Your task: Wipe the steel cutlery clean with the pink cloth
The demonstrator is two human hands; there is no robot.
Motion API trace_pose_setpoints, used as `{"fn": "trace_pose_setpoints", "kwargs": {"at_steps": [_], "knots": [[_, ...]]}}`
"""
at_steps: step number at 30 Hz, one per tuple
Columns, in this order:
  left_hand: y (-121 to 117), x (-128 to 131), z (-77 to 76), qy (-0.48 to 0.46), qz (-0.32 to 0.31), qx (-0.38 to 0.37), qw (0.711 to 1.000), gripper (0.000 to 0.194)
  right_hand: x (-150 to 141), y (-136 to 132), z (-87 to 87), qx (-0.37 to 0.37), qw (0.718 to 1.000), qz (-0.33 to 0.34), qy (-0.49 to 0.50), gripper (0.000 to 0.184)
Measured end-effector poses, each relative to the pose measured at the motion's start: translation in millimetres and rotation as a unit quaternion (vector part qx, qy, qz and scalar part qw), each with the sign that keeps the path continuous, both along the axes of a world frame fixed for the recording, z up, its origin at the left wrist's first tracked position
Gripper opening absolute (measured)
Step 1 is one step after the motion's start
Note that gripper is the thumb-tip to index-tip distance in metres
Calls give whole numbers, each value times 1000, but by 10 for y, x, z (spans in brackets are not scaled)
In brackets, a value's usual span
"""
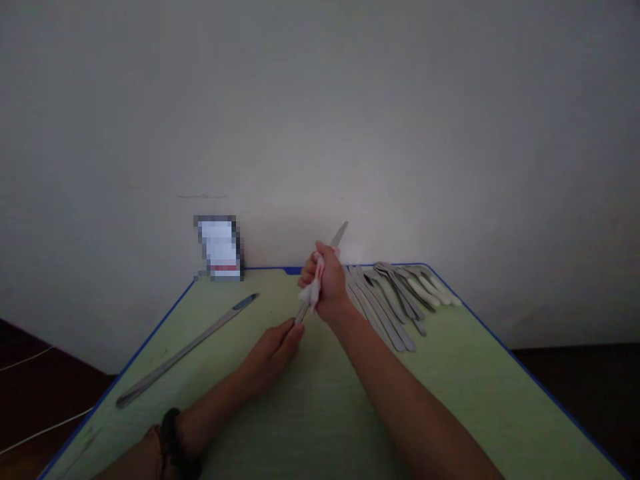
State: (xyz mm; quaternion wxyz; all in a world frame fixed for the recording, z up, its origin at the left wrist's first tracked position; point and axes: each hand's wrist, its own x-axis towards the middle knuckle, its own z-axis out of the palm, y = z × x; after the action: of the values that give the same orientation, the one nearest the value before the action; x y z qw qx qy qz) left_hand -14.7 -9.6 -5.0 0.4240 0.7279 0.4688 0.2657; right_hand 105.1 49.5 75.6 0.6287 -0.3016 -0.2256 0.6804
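A table knife [340,233] is held up over the middle of the table, its blade pointing away toward the wall. My left hand [280,343] is closed round the lower end of its handle. Higher up, my right hand [327,280] wraps a pink and white cloth [313,291] about the knife, so the middle of the knife is hidden. The blade tip sticks out above the right fist. Just right of that hand lie several table knives [383,313] side by side.
Beyond those knives are spoons and forks [400,283], some with white handles [427,293]. Another knife [190,347] lies slantwise at the left. A blurred-out phone-like screen [220,247] leans against the wall [320,120]. The green table [320,413] has a blue edge.
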Motion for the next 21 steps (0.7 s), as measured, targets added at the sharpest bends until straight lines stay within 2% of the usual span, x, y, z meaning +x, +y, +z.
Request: {"fn": "trace_pose_setpoints", "kwargs": {"at_steps": [2, 5, 8, 11, 16, 21], "knots": [[2, -15, 6, 17, -18, 13, 1000, 39, 180, 28, 138, 0, 999, -13, 36, 37], [0, -51, 7, 56, -65, 47, 995, 38, 479, 50, 348, 29, 995, -80, 55, 38], [1, -77, 1, 80, -89, 57, 991, 38, 639, 42, 437, 68, 990, -106, 61, 39], [-3, -75, -6, 93, -88, 46, 991, 37, 584, 25, 388, 87, 991, -84, 56, 41], [-27, -45, -5, 71, -63, 33, 995, 35, 285, 3, 261, 92, 993, -41, 64, 46], [-41, -41, -13, 69, -50, 29, 996, 32, 96, -23, 160, 65, 996, -33, 47, 41]]}}
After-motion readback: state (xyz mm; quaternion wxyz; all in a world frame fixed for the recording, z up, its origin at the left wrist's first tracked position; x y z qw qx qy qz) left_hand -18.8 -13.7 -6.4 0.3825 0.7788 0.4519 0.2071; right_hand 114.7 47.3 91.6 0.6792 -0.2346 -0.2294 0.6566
